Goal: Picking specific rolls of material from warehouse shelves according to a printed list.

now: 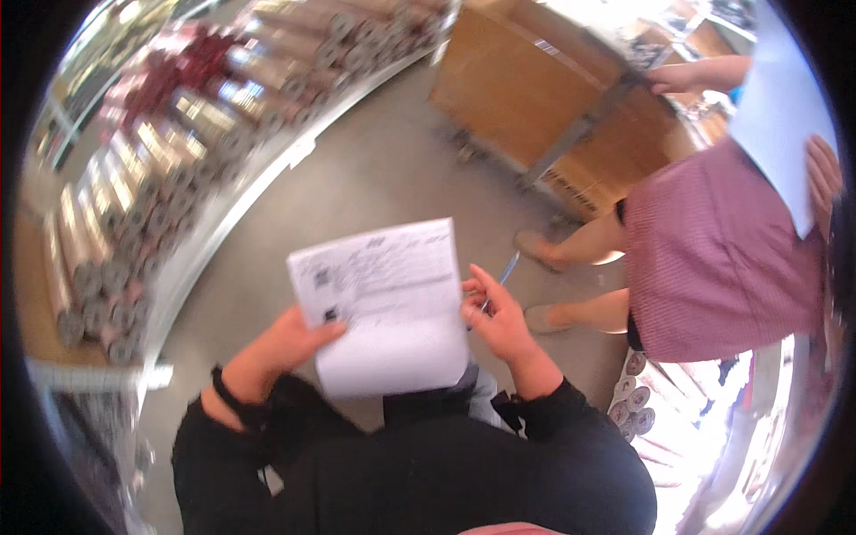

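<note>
My left hand (287, 341) grips a white printed sheet of paper (392, 352) by its left edge, the thumb lying on top. The sheet is held up in front of my body, its lower part mostly blank and curling down. At the sheet's right edge, my right hand (501, 319) is closed on a slim blue pen (510, 267), which points up and away. Whether the right fingertips touch the paper, I cannot tell.
Shiny rolls (160, 169) lie stacked on a curved white-edged shelf at left. A large brown carton (526, 80) rides on a wheeled cart ahead. At right stands another person in a pink skirt (713, 267), one hand on the cart. More rolls (635, 397) lie at lower right.
</note>
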Demonstrator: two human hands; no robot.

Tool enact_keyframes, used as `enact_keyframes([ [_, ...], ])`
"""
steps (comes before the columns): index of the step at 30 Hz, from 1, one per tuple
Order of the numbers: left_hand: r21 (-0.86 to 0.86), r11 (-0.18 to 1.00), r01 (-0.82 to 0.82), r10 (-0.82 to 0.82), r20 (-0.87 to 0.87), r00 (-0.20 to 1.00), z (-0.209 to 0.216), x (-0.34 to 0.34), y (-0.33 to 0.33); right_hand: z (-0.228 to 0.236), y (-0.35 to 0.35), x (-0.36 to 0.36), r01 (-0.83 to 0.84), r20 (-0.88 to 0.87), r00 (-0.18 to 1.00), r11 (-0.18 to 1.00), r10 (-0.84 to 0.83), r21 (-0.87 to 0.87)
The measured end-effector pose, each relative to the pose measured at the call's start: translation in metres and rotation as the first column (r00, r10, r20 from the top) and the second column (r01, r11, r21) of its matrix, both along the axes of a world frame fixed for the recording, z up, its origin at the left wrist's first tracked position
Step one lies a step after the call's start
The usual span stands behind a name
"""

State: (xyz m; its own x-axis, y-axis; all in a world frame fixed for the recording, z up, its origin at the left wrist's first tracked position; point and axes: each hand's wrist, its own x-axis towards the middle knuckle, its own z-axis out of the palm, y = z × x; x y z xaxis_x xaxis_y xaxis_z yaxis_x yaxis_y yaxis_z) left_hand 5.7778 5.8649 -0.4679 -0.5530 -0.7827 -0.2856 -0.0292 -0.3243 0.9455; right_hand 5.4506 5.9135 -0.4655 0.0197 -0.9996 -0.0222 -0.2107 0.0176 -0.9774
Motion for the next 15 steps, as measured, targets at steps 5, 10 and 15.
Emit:
enact_keyframes([
  [5, 0.043, 0.998, -0.036, 0.038, -0.067, 0.997, 0.007, 0.021, -0.018, 0.09, -0.006, -0.008, -0.059, -0.686, 0.613, 0.843, -0.392, -0.535],
  [10, 0.156, 0.986, -0.065, 0.079, -0.08, 0.994, 0.053, 0.046, -0.023, 0.196, -0.003, -0.002, 0.094, -0.572, 0.756, 0.917, -0.318, -0.387],
  [15, 0.223, 0.965, -0.139, 0.161, -0.087, 0.983, 0.127, 0.066, -0.026, 0.312, -0.009, -0.013, 0.013, -0.61, 0.506, 0.713, -0.61, -0.701],
])
